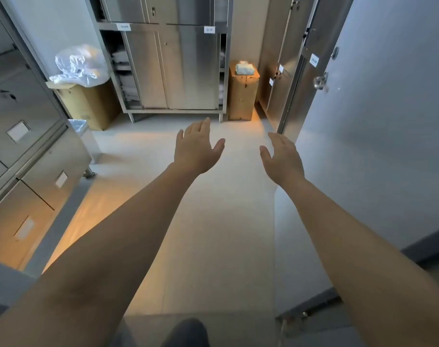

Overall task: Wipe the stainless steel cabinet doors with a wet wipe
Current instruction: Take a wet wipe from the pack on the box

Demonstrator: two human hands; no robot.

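While both hands (197, 146) reach empty, wet wipes (244, 67) far beyond fingers (203, 124)

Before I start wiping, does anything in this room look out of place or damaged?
Nothing damaged. One oddity: the sliding doors of the far cabinet sit bunched toward the middle, leaving both shelf ends exposed. Both hands, left and right, are empty.

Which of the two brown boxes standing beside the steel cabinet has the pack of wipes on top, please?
The narrow brown box right of the steel cabinet: the wipes pack lies on its top. The wider box on the left carries a white plastic bag instead.
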